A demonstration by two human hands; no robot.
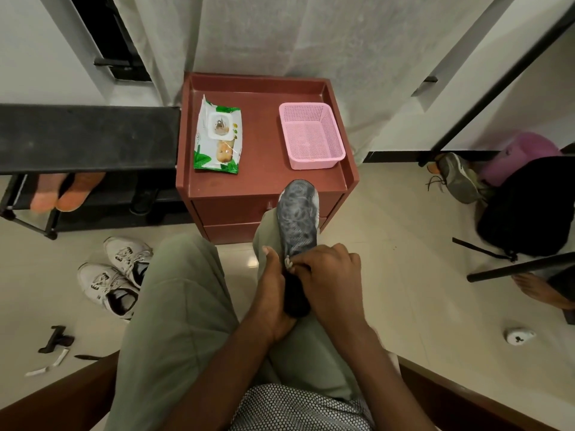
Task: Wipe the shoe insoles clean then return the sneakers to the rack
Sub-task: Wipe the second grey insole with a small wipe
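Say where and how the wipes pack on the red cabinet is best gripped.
Pinch the wipes pack across its narrow width near the bottom end, coming from above. It lies flat on the cabinet, long edges free, and the basket stands well apart.

The person sat with both forearms reaching forward over the right thigh, where a grey sneaker [298,219] lay toe-away. The left hand [273,287] cupped the sneaker's heel end from the left, thumb raised along its side, fingers wrapped underneath. The right hand [329,275] came over the sneaker's collar from the right, fingers curled at the lace end. The two hands nearly touched above the opening.
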